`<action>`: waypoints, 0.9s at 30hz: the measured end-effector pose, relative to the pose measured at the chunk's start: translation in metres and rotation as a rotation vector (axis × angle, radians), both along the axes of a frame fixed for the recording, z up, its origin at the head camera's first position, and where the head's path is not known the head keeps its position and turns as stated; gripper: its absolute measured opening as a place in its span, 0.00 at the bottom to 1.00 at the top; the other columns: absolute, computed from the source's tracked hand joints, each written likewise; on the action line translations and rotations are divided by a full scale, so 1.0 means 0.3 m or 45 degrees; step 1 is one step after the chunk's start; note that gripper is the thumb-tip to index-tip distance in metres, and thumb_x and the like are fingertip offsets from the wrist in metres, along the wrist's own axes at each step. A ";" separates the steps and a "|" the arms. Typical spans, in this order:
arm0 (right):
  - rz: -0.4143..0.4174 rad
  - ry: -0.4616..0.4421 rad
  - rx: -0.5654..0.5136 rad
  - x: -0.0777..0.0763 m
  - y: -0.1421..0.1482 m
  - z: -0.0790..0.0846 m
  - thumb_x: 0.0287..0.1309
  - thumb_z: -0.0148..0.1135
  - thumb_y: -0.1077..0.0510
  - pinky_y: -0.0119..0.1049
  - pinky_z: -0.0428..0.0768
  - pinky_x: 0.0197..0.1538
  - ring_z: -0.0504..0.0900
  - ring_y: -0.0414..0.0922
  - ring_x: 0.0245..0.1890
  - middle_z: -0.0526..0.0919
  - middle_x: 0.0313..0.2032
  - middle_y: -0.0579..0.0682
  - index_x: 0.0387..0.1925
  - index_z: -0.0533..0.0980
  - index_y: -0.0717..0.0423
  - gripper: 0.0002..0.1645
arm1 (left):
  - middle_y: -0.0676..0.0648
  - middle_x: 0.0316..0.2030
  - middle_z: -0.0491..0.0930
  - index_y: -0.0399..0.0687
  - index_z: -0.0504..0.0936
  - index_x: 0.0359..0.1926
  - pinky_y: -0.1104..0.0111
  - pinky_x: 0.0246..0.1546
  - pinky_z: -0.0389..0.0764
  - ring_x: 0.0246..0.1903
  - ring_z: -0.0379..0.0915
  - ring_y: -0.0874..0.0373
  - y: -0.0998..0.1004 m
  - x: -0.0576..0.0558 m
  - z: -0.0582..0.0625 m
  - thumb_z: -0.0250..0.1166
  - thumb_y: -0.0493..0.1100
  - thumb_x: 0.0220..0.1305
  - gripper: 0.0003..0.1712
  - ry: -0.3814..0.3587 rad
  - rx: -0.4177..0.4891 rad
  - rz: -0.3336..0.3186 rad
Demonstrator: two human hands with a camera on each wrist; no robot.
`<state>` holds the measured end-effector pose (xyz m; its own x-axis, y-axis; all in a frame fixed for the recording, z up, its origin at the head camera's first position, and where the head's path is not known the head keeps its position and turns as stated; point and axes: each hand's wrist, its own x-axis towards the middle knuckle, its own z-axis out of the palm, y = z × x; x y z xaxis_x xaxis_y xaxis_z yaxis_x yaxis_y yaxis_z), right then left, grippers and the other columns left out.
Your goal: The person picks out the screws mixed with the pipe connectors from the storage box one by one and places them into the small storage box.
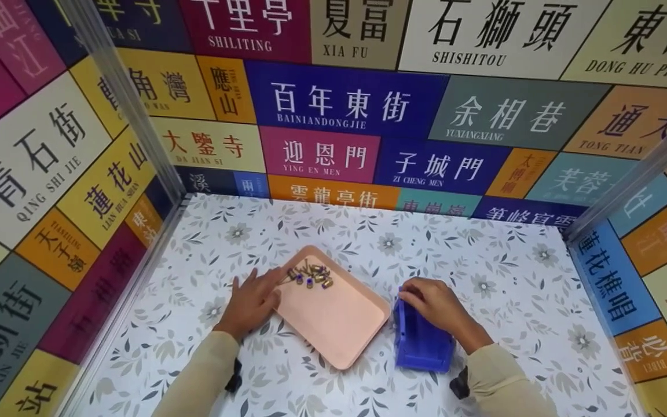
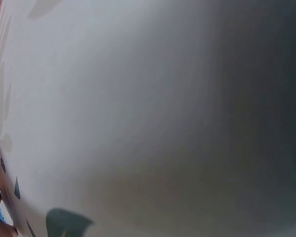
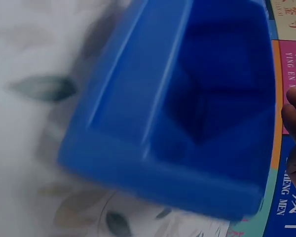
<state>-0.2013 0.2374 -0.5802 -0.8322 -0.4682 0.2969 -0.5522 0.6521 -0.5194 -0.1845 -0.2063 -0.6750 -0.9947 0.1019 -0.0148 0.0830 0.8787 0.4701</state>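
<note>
The left hand, fingers apart, touches a pink tray, perhaps steadying it; brass-coloured pieces lie at its far end. Just beside, the right hand pinches a blue bin by its rim, likely for control.

The metallic pieces on the pink tray are too small for me to identify. The right hand hides some part of the blue bin; both sleeves are cut at the near edge

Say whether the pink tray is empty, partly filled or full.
The tray is partly filled: brass-coloured pieces cluster near its far corner; the rest is bare.
</note>
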 end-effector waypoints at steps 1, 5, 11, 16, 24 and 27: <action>-0.001 0.004 -0.019 -0.002 -0.010 0.001 0.66 0.68 0.51 0.33 0.80 0.34 0.78 0.32 0.28 0.84 0.29 0.37 0.36 0.84 0.46 0.04 | 0.65 0.77 0.58 0.85 0.50 0.78 0.34 0.76 0.34 0.81 0.44 0.47 0.002 0.000 0.001 0.44 0.66 0.76 0.33 -0.005 -0.001 0.006; 0.019 0.016 -0.078 -0.018 -0.049 0.003 0.65 0.69 0.52 0.32 0.80 0.32 0.78 0.32 0.27 0.84 0.29 0.37 0.37 0.84 0.46 0.04 | 0.64 0.77 0.59 0.84 0.51 0.78 0.34 0.76 0.34 0.81 0.44 0.46 0.007 0.001 0.001 0.45 0.65 0.77 0.33 -0.003 0.003 0.010; 0.091 0.034 -0.075 -0.050 -0.123 0.011 0.65 0.68 0.49 0.37 0.83 0.33 0.82 0.36 0.29 0.86 0.32 0.41 0.38 0.84 0.47 0.07 | 0.63 0.78 0.58 0.85 0.49 0.78 0.34 0.76 0.32 0.81 0.43 0.46 0.004 0.006 0.000 0.44 0.65 0.77 0.33 -0.031 0.004 0.010; 0.135 0.041 -0.014 -0.081 -0.200 0.024 0.67 0.66 0.45 0.35 0.82 0.33 0.83 0.40 0.29 0.87 0.34 0.44 0.40 0.84 0.50 0.13 | 0.63 0.78 0.56 0.85 0.47 0.79 0.35 0.77 0.31 0.81 0.42 0.46 0.002 0.009 -0.004 0.43 0.66 0.77 0.33 -0.046 -0.004 0.010; 0.180 -0.002 0.019 -0.124 -0.331 0.053 0.65 0.69 0.48 0.35 0.82 0.34 0.83 0.42 0.29 0.88 0.35 0.46 0.42 0.84 0.52 0.12 | 0.63 0.78 0.59 0.82 0.50 0.79 0.33 0.76 0.33 0.81 0.44 0.44 0.001 0.005 0.003 0.44 0.65 0.77 0.33 -0.008 0.010 -0.005; 0.204 -0.001 0.014 -0.145 -0.372 0.057 0.66 0.67 0.45 0.34 0.82 0.33 0.82 0.39 0.28 0.88 0.35 0.45 0.41 0.84 0.51 0.14 | 0.61 0.77 0.61 0.80 0.51 0.79 0.31 0.75 0.36 0.80 0.46 0.42 -0.002 0.003 0.002 0.45 0.65 0.77 0.33 0.029 -0.001 -0.022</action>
